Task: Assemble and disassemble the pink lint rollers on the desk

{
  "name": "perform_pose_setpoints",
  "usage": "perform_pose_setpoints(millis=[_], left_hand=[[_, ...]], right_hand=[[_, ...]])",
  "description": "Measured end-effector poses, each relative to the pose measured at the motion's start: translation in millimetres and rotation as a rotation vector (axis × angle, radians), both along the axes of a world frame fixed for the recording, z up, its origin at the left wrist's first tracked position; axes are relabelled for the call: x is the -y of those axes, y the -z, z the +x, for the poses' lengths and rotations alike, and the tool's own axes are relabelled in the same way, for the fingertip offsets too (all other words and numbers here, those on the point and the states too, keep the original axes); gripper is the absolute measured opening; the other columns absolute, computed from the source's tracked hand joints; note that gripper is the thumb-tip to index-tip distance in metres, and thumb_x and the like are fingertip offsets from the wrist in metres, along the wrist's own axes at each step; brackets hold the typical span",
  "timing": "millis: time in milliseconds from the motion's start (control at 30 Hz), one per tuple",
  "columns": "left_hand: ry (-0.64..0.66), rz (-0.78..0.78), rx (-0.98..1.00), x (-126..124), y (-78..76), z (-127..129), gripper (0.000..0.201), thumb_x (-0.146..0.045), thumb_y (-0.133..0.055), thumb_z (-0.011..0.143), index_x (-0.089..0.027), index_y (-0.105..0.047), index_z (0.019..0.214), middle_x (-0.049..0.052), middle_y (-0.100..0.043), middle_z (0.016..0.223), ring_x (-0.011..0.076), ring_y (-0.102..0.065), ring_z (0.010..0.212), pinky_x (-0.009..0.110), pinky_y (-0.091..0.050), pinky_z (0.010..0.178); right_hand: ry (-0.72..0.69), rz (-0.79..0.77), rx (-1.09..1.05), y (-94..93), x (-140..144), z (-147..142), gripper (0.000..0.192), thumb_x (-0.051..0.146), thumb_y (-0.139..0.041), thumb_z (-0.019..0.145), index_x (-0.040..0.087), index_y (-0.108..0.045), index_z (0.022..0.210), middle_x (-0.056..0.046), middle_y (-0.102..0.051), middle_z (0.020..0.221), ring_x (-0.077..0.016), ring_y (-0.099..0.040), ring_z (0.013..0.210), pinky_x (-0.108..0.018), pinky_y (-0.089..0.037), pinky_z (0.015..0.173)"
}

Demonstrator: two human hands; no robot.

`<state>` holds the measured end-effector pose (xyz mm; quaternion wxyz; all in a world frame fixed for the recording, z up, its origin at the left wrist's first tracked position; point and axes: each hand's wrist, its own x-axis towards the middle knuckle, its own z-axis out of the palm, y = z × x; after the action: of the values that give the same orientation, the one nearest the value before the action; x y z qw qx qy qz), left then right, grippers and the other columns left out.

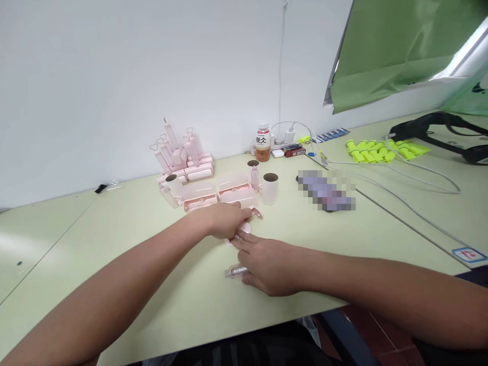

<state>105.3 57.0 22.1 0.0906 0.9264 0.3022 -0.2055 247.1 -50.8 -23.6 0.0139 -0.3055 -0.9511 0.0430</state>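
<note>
My left hand (224,219) rests on the pale green table (125,239) and is closed over a small pink case (244,230), which shows only at its edge. My right hand (267,264) lies just in front of it, its forefinger touching the pink case. A small clear bottle (234,272) sticks out from under its fingers. Behind the hands stand open pink cases (236,194), a white cup (269,188), a small pink bottle (254,176) and a stack of pink boxes and tubes (186,157).
A drink bottle with a white cap (263,142) stands at the wall beside chargers and small items. A blurred flat object (326,190) lies to the right. White cables (400,173), yellow-green pieces (381,150) and a black strap (438,129) occupy the right table.
</note>
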Motion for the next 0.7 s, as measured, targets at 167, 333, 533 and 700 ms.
perform_pose_setpoints(millis=[167,333,533,700], left_hand=[[-0.007,-0.047,0.047,-4,-3.3,-6,0.05,-0.024,-0.06,0.078,-0.03,-0.051,0.127,0.004,-0.061,0.102,0.0202,-0.061,0.08,0.028,-0.042,0.064],[-0.049,-0.195,0.087,-5,-9.8,-10,0.019,-0.023,-0.054,0.082,-0.024,-0.056,0.1,0.001,-0.063,0.095,0.017,-0.061,0.077,0.025,-0.041,0.059],[0.033,-0.157,0.128,-3,-7.3,-17,0.024,-0.021,-0.052,0.083,-0.025,-0.06,0.105,0.002,-0.06,0.102,0.0161,-0.061,0.077,0.025,-0.042,0.063],[0.142,-0.092,0.184,3,-4.1,-28,0.052,-0.023,-0.058,0.083,-0.035,-0.052,0.133,0.003,-0.061,0.111,0.0193,-0.062,0.09,0.028,-0.044,0.075]], right_hand=[[0.0,0.011,-0.05,1.0,-1,1,0.048,0.037,-0.049,0.094,-0.004,-0.068,0.11,-0.031,-0.053,0.135,-0.0399,-0.04,0.136,-0.049,-0.033,0.111],[-0.009,0.013,-0.031,-0.3,-1,0,0.046,0.037,-0.049,0.094,-0.002,-0.069,0.11,-0.028,-0.055,0.134,-0.0345,-0.039,0.138,-0.046,-0.031,0.114],[0.024,-0.054,0.001,-3.2,-2,1,0.05,0.039,-0.047,0.095,-0.002,-0.068,0.113,-0.029,-0.048,0.141,-0.0391,-0.035,0.139,-0.048,-0.029,0.114],[0.052,-0.073,-0.004,-1.6,-4,3,0.051,0.041,-0.046,0.094,0.0,-0.066,0.118,-0.026,-0.044,0.146,-0.0387,-0.035,0.139,-0.049,-0.033,0.112]])
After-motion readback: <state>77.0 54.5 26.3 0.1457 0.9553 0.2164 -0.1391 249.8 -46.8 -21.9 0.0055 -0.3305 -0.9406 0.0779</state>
